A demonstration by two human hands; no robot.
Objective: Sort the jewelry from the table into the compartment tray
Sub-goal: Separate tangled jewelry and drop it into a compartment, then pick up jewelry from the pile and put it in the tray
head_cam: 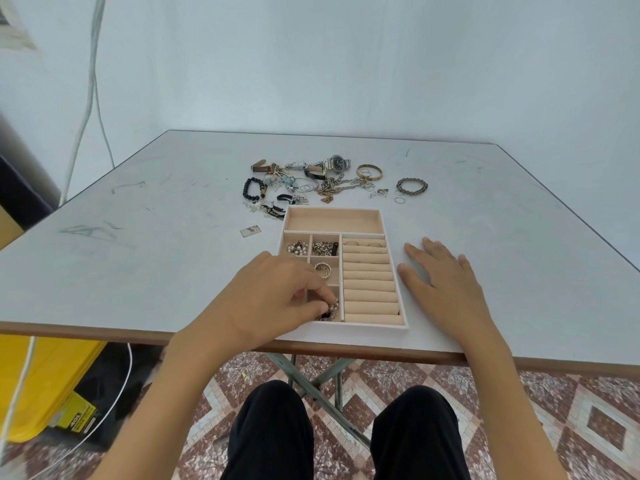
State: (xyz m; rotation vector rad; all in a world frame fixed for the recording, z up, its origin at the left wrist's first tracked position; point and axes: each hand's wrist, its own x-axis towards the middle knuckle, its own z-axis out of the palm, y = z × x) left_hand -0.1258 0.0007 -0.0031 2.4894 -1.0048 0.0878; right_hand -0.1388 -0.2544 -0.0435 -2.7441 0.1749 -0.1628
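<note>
A beige compartment tray (394, 271) lies near the table's front edge. Its small left cells hold pearl pieces (297, 248), a chain (325, 248) and a ring (323, 270); thin rings sit in the roll section (363, 244). My left hand (273, 299) reaches into the nearest small cell, fingertips pinched on a small beaded jewelry piece (330, 310). My right hand (443, 282) rests flat on the table just right of the tray, fingers spread. A pile of loose jewelry (322, 183) lies beyond the tray: watches, bracelets, chains, bangles.
The grey table (138, 237) has a small rectangular tag (250, 231) left of the tray. A beaded bracelet (412, 186) and thin rings lie at the pile's right. A yellow bin (41, 379) and cables stand on the floor at left.
</note>
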